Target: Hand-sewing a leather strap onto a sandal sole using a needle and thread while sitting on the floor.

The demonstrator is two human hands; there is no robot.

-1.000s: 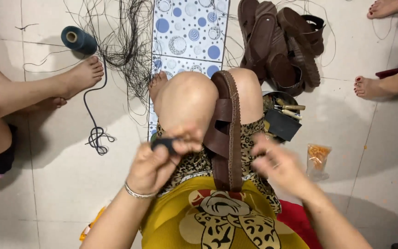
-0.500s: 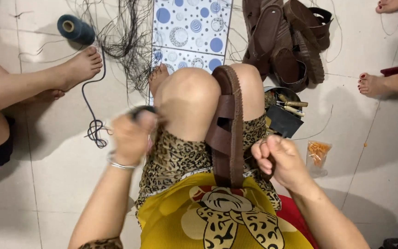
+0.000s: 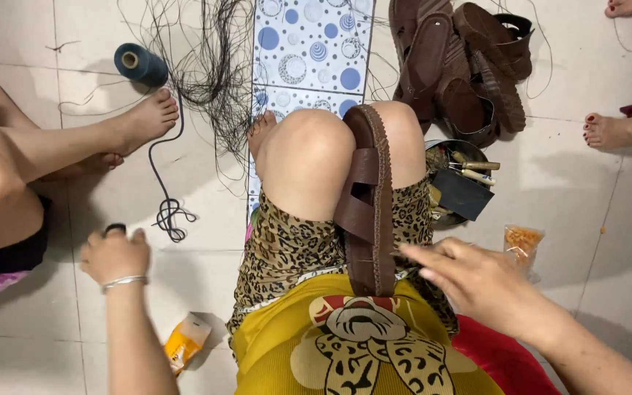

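A brown leather sandal stands on edge, wedged between my bare knees. My left hand is out to the left over the floor tiles, closed in a fist with a small dark tool sticking out of its top. My right hand reaches in from the right with its fingers stretched out. Its fingertips touch the sandal's stitched sole edge, and I see nothing gripped in it. Any thread between the hands is too thin to make out.
Dark thread tangles by a teal spool and a dotted mat. Brown sandals pile up at back right, near a bowl of tools. Another person's leg lies left, a foot right. Orange packets lie on the floor.
My left hand has swung from my knee out to the left and down, still closed on the dark tool. My right hand has uncurled and reached to the sandal's edge.
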